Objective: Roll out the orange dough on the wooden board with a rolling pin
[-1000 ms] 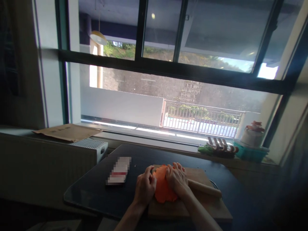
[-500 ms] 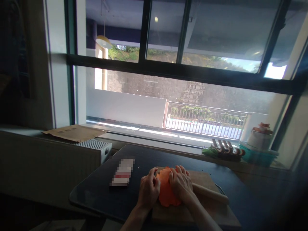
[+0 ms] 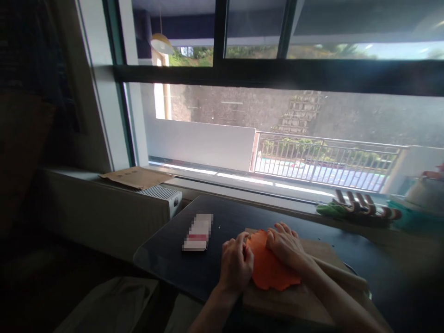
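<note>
A thin orange sheet of dough (image 3: 270,268) with a ragged edge lies on a wooden board (image 3: 258,303); whether it is dough or clay I cannot tell. At its left edge is my left hand (image 3: 237,261), its fingers curled and its thumb against the sheet. My right hand (image 3: 286,245) bends over the upper right part, thumb on the orange surface and fingers reaching past the far edge; its grip is partly hidden. A pale wooden rolling pin (image 3: 342,273) rests on the board's right side, partly behind my right forearm.
The board stands on a dark table (image 3: 208,273). A blurred-out phone-like object (image 3: 198,233) lies to the left. Along the windowsill are a brown paper bag (image 3: 138,178), a dark rack with curved arms (image 3: 364,206), a green item (image 3: 331,209) and a teal container (image 3: 398,212).
The view has shifted, so the table appears further left and higher. The right hand sits further toward the sheet's upper right, and more of the orange surface shows between the hands.
</note>
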A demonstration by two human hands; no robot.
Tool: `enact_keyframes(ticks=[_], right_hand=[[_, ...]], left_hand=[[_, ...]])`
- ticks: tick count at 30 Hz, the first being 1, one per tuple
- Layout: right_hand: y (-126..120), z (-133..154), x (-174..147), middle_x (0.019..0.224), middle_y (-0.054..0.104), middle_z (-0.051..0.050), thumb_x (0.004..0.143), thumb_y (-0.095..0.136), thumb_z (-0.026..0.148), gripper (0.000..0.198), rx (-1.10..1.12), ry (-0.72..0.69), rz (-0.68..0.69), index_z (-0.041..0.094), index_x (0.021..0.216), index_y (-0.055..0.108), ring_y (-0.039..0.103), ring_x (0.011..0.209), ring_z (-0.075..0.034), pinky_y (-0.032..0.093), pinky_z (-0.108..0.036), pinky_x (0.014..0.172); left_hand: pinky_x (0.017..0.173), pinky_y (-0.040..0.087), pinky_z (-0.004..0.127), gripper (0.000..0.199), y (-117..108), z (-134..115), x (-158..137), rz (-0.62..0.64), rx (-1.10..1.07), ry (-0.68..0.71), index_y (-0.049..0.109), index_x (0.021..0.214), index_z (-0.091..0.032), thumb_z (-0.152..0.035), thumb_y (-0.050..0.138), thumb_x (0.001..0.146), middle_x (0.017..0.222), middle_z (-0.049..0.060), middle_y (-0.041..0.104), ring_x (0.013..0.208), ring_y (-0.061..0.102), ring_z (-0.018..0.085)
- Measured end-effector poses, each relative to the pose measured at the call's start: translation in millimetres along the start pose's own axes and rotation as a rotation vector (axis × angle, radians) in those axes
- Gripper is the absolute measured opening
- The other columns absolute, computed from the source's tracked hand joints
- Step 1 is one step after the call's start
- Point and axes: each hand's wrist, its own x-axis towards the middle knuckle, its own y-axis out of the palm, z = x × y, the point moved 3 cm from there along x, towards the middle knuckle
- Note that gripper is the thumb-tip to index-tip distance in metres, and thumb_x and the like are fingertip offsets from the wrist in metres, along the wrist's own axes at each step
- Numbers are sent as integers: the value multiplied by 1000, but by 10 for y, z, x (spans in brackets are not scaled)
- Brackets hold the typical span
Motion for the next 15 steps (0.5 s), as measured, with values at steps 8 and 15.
enact_keyframes(ticks=[8,15], right_hand=[[11,7,199,140,46,-13,95,28,34,46,-21,-213,-108,19,124,59,34,134,-28,28,-47,106],[245,-60,116,138,50,-6,92,35,50,50,42,-342,-67,25,131,54,39,132,-26,37,-45,105]], left_hand=[[88,46,46,36,-9,-39,-45,2,-3,21,56,112,-18,-9,46,79,91,8,66,87,62,22],[85,51,40,34,49,140,-84,-68,9,155,53,114,-23,-18,51,80,86,6,67,80,66,21]])
